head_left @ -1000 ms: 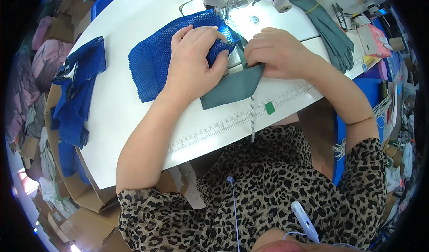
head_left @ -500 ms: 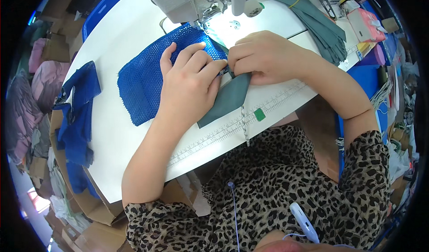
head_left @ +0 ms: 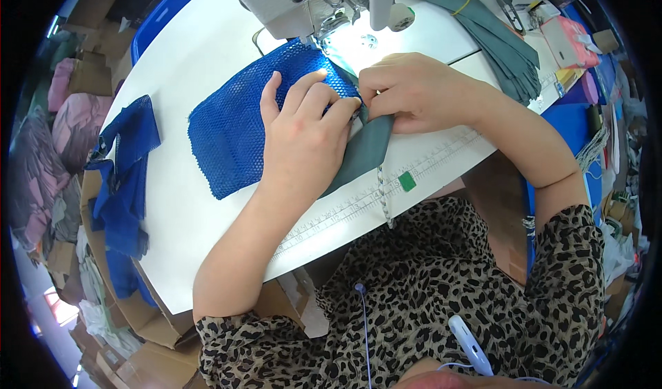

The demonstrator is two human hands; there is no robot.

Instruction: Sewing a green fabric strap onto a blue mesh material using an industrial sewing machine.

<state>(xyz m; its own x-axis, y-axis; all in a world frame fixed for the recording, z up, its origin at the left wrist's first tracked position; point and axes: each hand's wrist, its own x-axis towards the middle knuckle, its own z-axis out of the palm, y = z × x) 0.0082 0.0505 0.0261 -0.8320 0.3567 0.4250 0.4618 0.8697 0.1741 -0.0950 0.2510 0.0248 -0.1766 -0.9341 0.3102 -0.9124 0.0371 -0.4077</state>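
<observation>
Right fingers (head_left: pixel 380 80) pinch grey-green fabric (head_left: pixel 363 156) near the sewing machine (head_left: pixel 314 6); left fingers (head_left: pixel 318 101) rest on blue mesh (head_left: pixel 227 127) before it, grip unclear.

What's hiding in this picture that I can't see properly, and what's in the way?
All in the head view:
- Blue mesh cloth: part is covered by the left hand.
- Grey-green strip: partly hidden by the left hand and the right hand.
- Cord: its upper end is lost behind the strip.
- Sewing machine: its top is cut off by the picture's upper edge.
- Needle: too small, lost in glare.
</observation>
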